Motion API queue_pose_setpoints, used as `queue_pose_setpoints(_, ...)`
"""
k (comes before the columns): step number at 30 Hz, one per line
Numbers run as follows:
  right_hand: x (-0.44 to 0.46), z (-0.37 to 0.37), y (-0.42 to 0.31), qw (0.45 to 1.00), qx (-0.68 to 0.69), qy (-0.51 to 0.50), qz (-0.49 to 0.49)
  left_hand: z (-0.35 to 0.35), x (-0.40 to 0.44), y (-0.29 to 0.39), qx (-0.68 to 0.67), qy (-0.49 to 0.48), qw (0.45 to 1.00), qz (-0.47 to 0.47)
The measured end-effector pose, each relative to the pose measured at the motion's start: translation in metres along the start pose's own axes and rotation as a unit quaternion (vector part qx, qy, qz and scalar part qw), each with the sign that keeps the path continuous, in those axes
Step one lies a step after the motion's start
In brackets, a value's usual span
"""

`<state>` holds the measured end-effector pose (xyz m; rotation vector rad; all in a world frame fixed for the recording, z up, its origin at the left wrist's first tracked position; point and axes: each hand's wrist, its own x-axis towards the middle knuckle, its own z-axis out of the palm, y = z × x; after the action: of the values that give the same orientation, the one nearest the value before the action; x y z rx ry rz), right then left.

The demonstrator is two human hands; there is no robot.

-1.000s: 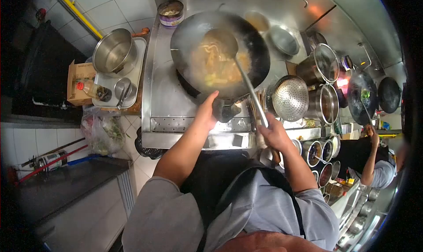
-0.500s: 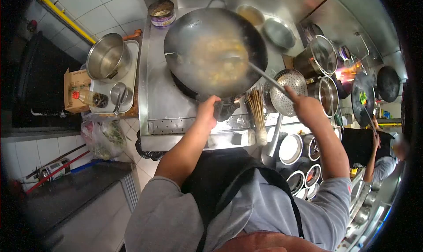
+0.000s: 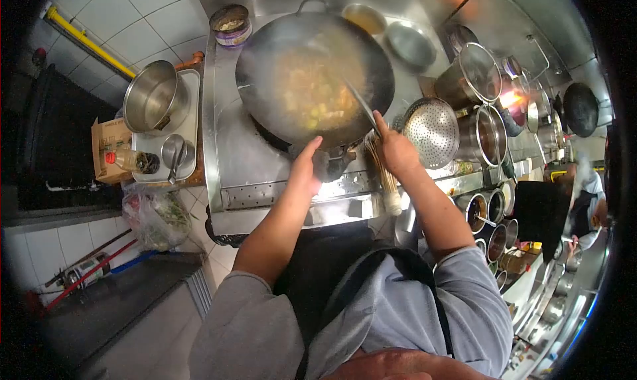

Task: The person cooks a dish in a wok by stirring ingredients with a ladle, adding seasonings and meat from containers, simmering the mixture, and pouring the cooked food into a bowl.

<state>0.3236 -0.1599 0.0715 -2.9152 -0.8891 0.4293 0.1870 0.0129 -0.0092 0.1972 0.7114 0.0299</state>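
A large black wok point(image 3: 259, 104) sits on the stove, with steaming food point(image 3: 318, 91) in yellow and brown pieces inside. At its near rim, my left hand point(image 3: 307, 166) is closed around the handle area through a dark cloth point(image 3: 335, 164); the handle itself is hidden. My right hand point(image 3: 398, 151) grips a long-handled metal cooking utensil point(image 3: 361, 101) that slants down into the wok. Steam and food hide the utensil's head. A bamboo wok brush point(image 3: 383, 177) stands just below my right hand, and a perforated strainer point(image 3: 434, 138) lies to its right.
Steel pots point(image 3: 484, 138) and smaller containers point(image 3: 474, 211) line the right side. A bowl point(image 3: 410, 46) and an open can point(image 3: 231, 27) are behind the wok. At left, a tray point(image 3: 192, 108) bears a pot and bottle. Another person point(image 3: 587, 204) stands far right.
My right hand has moved left and nearer the wok, and the utensil is now held at a steeper angle. The view has shifted slightly; the co-worker at right has moved.
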Motion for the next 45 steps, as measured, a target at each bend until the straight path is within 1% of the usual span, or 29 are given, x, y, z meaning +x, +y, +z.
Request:
queue_pose_setpoints(1, -0.004, -0.008, 0.005, 1.0, 0.001, 0.0, 0.003, 0.0, 0.0, 0.001, 0.018, 0.015, 1.0, -0.021)
queue_pose_setpoints(3, -0.02, -0.052, 0.027, 0.995, -0.021, -0.081, -0.052, -0.036, 0.04, -0.009, 0.037, 0.007, 0.999, -0.022)
queue_pose_setpoints(5, -0.045, -0.074, 0.037, 0.995, 0.004, -0.067, -0.074, -0.039, 0.046, -0.012, 0.055, -0.005, 0.998, -0.02)
queue_pose_setpoints(8, -0.082, -0.073, 0.033, 0.999, 0.047, 0.012, 0.003, -0.014, 0.0, -0.009, 0.06, 0.027, 0.998, -0.015)
queue_pose_setpoints(10, -0.091, -0.076, 0.027, 0.998, 0.043, 0.019, 0.032, -0.004, -0.055, -0.013, 0.074, 0.113, 0.991, -0.008)
queue_pose_setpoints(11, -0.094, -0.077, 0.025, 0.997, 0.038, 0.03, 0.057, 0.009, -0.091, -0.014, 0.102, 0.125, 0.987, 0.011)
queue_pose_setpoints(13, -0.1, -0.064, 0.016, 0.991, 0.104, 0.005, 0.082, 0.012, -0.127, -0.027, 0.138, 0.139, 0.979, 0.055)
queue_pose_setpoints(15, -0.115, -0.029, 0.007, 0.988, 0.138, -0.015, 0.062, 0.001, -0.131, -0.033, 0.167, 0.12, 0.977, 0.065)
queue_pose_setpoints(16, -0.134, -0.052, -0.027, 0.957, 0.248, -0.101, 0.112, -0.005, -0.132, -0.037, 0.192, 0.104, 0.973, 0.07)
queue_pose_setpoints(17, -0.152, -0.078, -0.059, 0.905, 0.351, -0.183, 0.159, -0.009, -0.129, -0.04, 0.193, 0.101, 0.973, 0.076)
queue_pose_setpoints(18, -0.161, -0.072, -0.065, 0.815, 0.508, -0.233, 0.157, -0.012, -0.126, -0.043, 0.21, 0.107, 0.968, 0.082)
queue_pose_setpoints(19, -0.172, -0.064, -0.065, 0.693, 0.649, -0.276, 0.152, -0.015, -0.129, -0.047, 0.23, 0.115, 0.963, 0.084)
queue_pose_setpoints(20, -0.181, -0.059, -0.06, 0.691, 0.653, -0.272, 0.149, -0.004, -0.146, -0.046, 0.236, 0.112, 0.961, 0.087)
queue_pose_setpoints(22, -0.196, -0.051, -0.053, 0.456, 0.826, -0.297, 0.147, 0.009, -0.184, -0.047, 0.244, 0.145, 0.957, 0.051)
queue_pose_setpoints(23, -0.21, -0.052, -0.051, 0.45, 0.828, -0.301, 0.147, 0.0, -0.191, -0.053, 0.247, 0.152, 0.956, 0.052)
queue_pose_setpoints(25, -0.239, -0.064, -0.05, 0.593, 0.753, -0.268, 0.096, -0.023, -0.204, -0.065, 0.169, 0.11, 0.978, 0.055)
queue_pose_setpoints(26, -0.25, -0.062, -0.041, 0.648, 0.712, -0.263, 0.067, -0.034, -0.211, -0.074, 0.17, 0.118, 0.977, 0.057)
queue_pose_setpoints(27, -0.262, -0.055, -0.031, 0.646, 0.712, -0.267, 0.066, -0.044, -0.217, -0.081, 0.152, 0.102, 0.981, 0.07)
queue_pose_setpoints(28, -0.277, -0.049, -0.026, 0.775, 0.606, -0.177, 0.032, -0.052, -0.225, -0.088, 0.135, 0.086, 0.984, 0.081)
queue_pose_setpoints(29, -0.292, -0.052, -0.021, 0.867, 0.476, -0.144, 0.021, -0.059, -0.235, -0.093, 0.137, 0.089, 0.984, 0.076)
queue_pose_setpoints(30, -0.306, -0.06, -0.019, 0.936, 0.332, -0.111, 0.02, -0.063, -0.244, -0.096, 0.142, 0.088, 0.984, 0.055)
queue_pose_setpoints(31, -0.319, -0.05, -0.012, 0.954, 0.296, -0.045, 0.015, -0.065, -0.25, -0.097, 0.15, 0.084, 0.985, 0.032)
queue_pose_setpoints(34, -0.367, -0.051, -0.007, 0.974, 0.221, 0.05, 0.033, -0.066, -0.271, -0.099, 0.164, 0.068, 0.984, -0.022)
queue_pose_setpoints(35, -0.382, -0.053, -0.007, 0.97, 0.228, 0.059, 0.05, -0.076, -0.274, -0.102, 0.177, 0.061, 0.982, -0.036)
queue_pose_setpoints(38, -0.419, -0.043, -0.017, 0.975, 0.153, 0.126, 0.105, -0.106, -0.282, -0.104, 0.208, -0.01, 0.977, -0.05)
queue_pose_setpoints(41, -0.443, -0.012, -0.034, 0.96, 0.121, 0.174, 0.182, -0.122, -0.305, -0.093, 0.267, -0.006, 0.957, -0.115)
queue_pose_setpoints(43, -0.468, 0.018, -0.055, 0.949, 0.128, 0.13, 0.257, -0.127, -0.329, -0.083, 0.357, -0.01, 0.925, -0.132)
queue_pose_setpoints(44, -0.486, 0.039, -0.072, 0.937, 0.195, 0.129, 0.26, -0.14, -0.332, -0.083, 0.371, -0.021, 0.918, -0.142)
queue_pose_setpoints(45, -0.502, 0.056, -0.092, 0.921, 0.261, 0.122, 0.261, -0.159, -0.331, -0.084, 0.406, -0.044, 0.906, -0.112)
